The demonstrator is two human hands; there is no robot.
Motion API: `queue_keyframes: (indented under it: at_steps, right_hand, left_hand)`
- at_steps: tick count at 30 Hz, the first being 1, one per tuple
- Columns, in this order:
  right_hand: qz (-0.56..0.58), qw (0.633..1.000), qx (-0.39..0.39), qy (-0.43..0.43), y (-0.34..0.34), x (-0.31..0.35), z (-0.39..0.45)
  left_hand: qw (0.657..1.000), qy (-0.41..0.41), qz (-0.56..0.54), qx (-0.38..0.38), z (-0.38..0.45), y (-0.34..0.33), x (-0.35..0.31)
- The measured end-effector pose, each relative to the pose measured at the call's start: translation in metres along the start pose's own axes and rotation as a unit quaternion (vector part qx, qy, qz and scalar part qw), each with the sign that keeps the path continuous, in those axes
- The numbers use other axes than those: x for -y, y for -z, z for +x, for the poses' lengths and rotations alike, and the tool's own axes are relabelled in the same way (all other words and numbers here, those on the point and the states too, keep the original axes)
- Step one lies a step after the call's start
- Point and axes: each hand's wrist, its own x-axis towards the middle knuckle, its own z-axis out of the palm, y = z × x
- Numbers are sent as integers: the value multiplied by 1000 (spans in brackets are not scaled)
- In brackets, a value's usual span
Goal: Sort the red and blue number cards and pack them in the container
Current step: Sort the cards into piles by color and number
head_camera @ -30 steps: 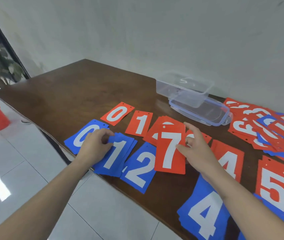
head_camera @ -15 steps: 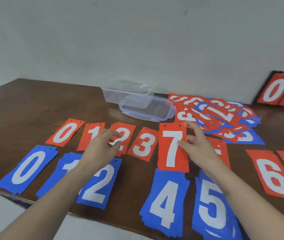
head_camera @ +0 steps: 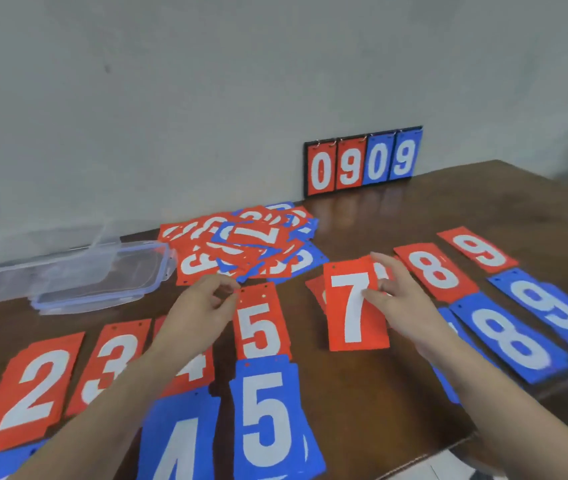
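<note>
Brown wooden table (head_camera: 449, 216) set against a plain grey wall; contents as follows.

Sorted cards, far row, red: 1 (partly cut off), 2 (head_camera: 33, 386), 3 (head_camera: 113, 358), 4 (mostly hidden by the left forearm), 5 (head_camera: 262, 320), then 8 (head_camera: 435, 271) and 9 (head_camera: 480, 251). Near row, blue: 4 (head_camera: 175, 441), 5 (head_camera: 268, 417), 8 (head_camera: 507, 337), 9 (head_camera: 549, 303). Several of these look like small stacks rather than single cards.

Unsorted: mixed heap of red and blue cards (head_camera: 241, 247) at the back of the table, just beside the container.

Container (head_camera: 50, 268): clear plastic tub standing over its clear lid with blue rim, far left. No cards visible inside.

Right hand (head_camera: 400, 299): pinching the right edge of a red 7 card (head_camera: 355, 306) between thumb and fingers, holding it over another red card lying between the red 5 and red 8; whether it touches what lies under it cannot be told.

Left hand (head_camera: 206, 303): fingers loosely curled, fingertips touching the top left corner of the red 5; whether it pinches the card cannot be told.

Flip scoreboard (head_camera: 362, 161) reading 0909 leans against the wall, apart from the sorting.

Progress, as judged: sorting is well under way, with most number places laid out in both colours, but the heap remains sizeable. Packing appears not yet begun.
</note>
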Motion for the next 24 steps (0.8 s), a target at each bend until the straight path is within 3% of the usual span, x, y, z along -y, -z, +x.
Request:
queue_keyframes:
  at_steps: [8, 18, 21, 24]
  right_hand:
    - [-80, 996, -43, -9, 83, -26, 20]
    - [-225, 973, 26, 32, 88, -25, 101]
    - [-304, 950, 59, 49, 78, -31, 117]
    - [-413, 905, 37, 92, 71, -37, 125]
  left_hand:
    - [995, -57, -34, 74, 31, -66, -60]
    - [999, -20, 5, 46, 52, -83, -76]
    - [999, 0, 28, 31, 54, -80, -74]
    - [999, 9, 48, 19, 55, -74, -67]
